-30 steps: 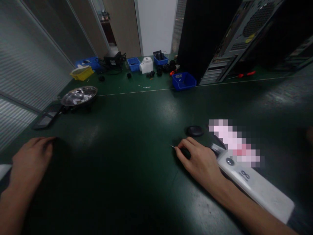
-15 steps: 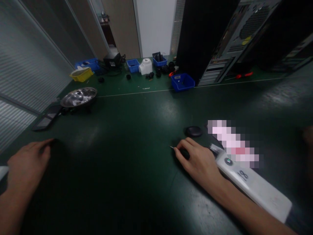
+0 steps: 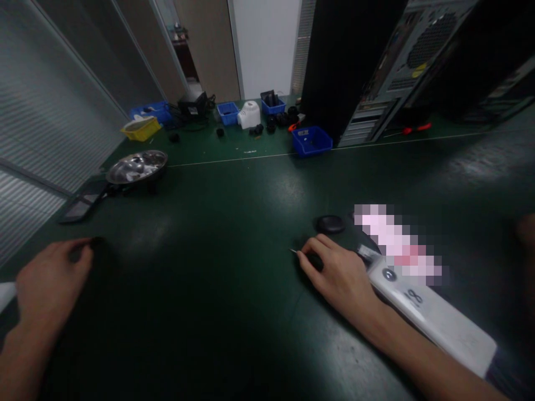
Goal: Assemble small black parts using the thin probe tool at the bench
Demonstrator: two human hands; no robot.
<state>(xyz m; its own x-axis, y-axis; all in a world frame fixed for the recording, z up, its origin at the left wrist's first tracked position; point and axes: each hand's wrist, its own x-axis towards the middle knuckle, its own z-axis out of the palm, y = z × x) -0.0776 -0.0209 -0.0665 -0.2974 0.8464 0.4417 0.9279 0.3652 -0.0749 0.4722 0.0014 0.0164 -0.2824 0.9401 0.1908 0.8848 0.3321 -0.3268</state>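
Observation:
My right hand (image 3: 336, 273) rests on the dark green table, thumb and fingers pinched round a thin pointed tool (image 3: 293, 250). Only its slim silvery tip shows; the hand covers the rest, so its kind is unclear. Just beyond the knuckles lies a black computer mouse (image 3: 331, 224). A long white case (image 3: 434, 312) marked 18, with a round button, lies beside my right wrist. Over at the left, my left hand (image 3: 52, 278) hovers low or rests at the table, thumb and forefinger apart. A dark spot at its fingertips could be shadow or a small object; I cannot tell.
A metal bowl (image 3: 137, 167) with bits in it stands back left by a dark flat panel (image 3: 83, 201). Blue bins (image 3: 311, 140), a yellow bin (image 3: 141, 129) and a white vented housing (image 3: 249, 115) line the back. A computer case (image 3: 368, 120) stands back right; a blurred pink item (image 3: 397, 242) lies right.
My left hand has shifted slightly right, its thumb and forefinger now further apart. My right hand keeps its pinch in the same place. The green light on the white case's button no longer shows.

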